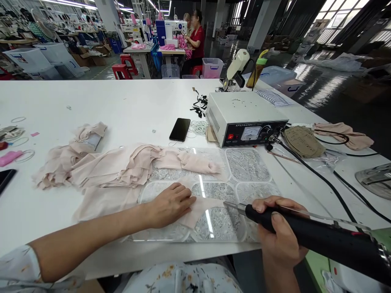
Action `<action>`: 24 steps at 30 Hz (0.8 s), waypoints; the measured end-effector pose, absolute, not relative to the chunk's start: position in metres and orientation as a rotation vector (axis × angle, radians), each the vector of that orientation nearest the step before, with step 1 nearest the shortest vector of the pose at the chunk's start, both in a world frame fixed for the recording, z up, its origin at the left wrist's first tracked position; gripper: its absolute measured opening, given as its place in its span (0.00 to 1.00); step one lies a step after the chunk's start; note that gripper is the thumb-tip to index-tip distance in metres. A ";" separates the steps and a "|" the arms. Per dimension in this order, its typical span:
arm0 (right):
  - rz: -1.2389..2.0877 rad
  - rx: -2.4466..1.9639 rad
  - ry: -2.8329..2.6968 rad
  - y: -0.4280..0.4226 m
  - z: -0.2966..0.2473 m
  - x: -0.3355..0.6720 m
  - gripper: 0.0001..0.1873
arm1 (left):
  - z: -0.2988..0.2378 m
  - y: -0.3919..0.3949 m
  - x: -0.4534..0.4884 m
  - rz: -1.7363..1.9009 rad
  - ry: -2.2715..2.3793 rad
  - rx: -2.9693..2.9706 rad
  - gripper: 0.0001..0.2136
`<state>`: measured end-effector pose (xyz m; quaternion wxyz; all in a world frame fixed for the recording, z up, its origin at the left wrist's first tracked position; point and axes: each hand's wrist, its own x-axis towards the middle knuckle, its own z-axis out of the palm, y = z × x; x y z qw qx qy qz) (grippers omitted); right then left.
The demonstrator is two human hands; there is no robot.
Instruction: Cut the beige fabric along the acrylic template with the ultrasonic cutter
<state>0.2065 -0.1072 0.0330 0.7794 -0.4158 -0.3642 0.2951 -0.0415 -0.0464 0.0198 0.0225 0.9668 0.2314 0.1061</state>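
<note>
While the left hand (173,206) lies palm-down on pale fabric (201,208) at lower centre, the right hand (282,242) grips a black tool (331,246), seemingly cutting; steadiness matters next.

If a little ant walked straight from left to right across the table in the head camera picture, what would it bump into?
Bright pink thing → left hand → metal tip of the black tool → right hand → clear round thing at the right edge.
</note>
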 end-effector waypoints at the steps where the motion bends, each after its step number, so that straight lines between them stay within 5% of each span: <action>1: 0.637 -0.902 -0.791 -0.108 0.034 0.208 0.07 | 0.021 -0.046 -0.041 0.353 0.701 2.995 0.09; 24: 0.776 -0.924 -0.822 -0.134 0.039 0.207 0.05 | 0.021 -0.044 -0.035 0.377 0.555 2.935 0.12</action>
